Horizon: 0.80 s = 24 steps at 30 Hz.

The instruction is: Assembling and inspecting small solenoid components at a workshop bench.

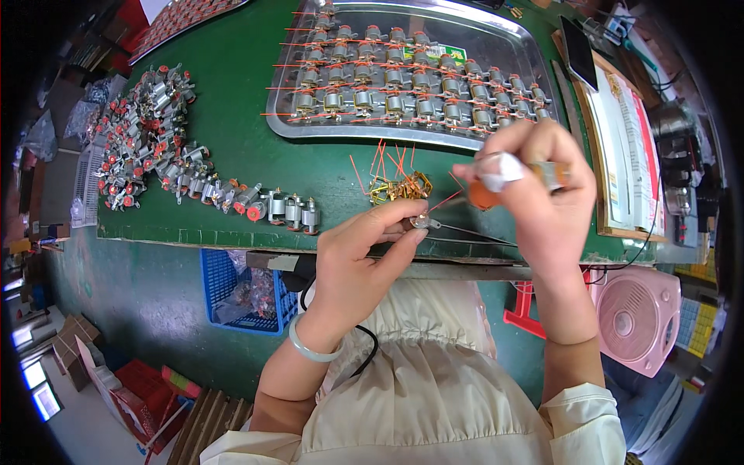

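Close to the table's front edge, my left hand pinches a small round metal component between thumb and fingertips. A thin red wire rises beside it. My right hand, a little higher and to the right, is closed around a tool with an orange handle; its tip is blurred and I cannot tell its exact kind. Something white wraps one of that hand's fingers. Just beyond my left fingertips lies a small heap of brass-coloured brackets with red wires. A thin metal rod lies near the edge.
A metal tray at the back holds rows of cylindrical components with red wires. More cylinders are heaped at the left, trailing in a row toward me. A phone and clipboard lie right. Below are a blue crate and pink fan.
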Tool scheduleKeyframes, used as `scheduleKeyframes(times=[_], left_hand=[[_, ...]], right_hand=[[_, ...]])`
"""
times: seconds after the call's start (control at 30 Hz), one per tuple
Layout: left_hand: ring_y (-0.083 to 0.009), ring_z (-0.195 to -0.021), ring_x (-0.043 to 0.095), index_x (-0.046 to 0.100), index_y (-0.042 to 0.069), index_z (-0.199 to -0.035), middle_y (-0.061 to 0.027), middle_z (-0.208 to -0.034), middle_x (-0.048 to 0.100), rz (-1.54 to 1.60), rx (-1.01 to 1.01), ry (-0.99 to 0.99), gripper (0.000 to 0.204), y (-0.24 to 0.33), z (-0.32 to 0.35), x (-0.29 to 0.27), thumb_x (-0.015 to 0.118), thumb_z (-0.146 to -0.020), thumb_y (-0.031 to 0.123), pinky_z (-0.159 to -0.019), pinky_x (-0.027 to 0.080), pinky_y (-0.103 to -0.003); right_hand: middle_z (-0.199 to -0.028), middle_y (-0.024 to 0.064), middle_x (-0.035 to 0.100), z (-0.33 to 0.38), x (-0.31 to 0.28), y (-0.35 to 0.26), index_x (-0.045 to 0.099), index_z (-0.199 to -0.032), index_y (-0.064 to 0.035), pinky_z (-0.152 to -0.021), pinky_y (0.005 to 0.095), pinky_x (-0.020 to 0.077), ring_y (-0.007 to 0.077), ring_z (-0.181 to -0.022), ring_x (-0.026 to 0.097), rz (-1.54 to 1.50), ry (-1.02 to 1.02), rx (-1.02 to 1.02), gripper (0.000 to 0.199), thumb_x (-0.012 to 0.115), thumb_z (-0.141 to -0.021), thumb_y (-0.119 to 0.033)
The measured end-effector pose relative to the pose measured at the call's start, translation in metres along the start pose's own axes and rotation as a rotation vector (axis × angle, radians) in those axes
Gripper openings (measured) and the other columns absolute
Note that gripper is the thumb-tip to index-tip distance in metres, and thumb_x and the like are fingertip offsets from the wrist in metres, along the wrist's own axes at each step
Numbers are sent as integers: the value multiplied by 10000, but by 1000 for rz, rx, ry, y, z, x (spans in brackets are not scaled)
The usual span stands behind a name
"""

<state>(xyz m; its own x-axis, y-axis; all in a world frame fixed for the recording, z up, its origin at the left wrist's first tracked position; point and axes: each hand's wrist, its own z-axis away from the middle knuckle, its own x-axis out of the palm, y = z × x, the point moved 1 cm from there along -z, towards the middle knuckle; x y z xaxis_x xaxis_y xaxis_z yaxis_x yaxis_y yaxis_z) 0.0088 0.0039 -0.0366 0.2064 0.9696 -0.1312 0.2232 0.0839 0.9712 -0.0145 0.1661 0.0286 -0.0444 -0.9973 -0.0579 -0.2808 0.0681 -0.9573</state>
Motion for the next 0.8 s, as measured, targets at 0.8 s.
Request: scheduleKeyframes(times=[0.8], left_hand=[[-309,-1065,497,274,73,-1115,-167,-1197,307,443,227,162,529,14,-18,3,578,-721,-107,-831,481,-351]], right_hand=[[-742,165,553,-37,-28,-12,545,-823,-23,-643,420,453,357,-721,554,738,-467,-276,165,538,-659,-34]])
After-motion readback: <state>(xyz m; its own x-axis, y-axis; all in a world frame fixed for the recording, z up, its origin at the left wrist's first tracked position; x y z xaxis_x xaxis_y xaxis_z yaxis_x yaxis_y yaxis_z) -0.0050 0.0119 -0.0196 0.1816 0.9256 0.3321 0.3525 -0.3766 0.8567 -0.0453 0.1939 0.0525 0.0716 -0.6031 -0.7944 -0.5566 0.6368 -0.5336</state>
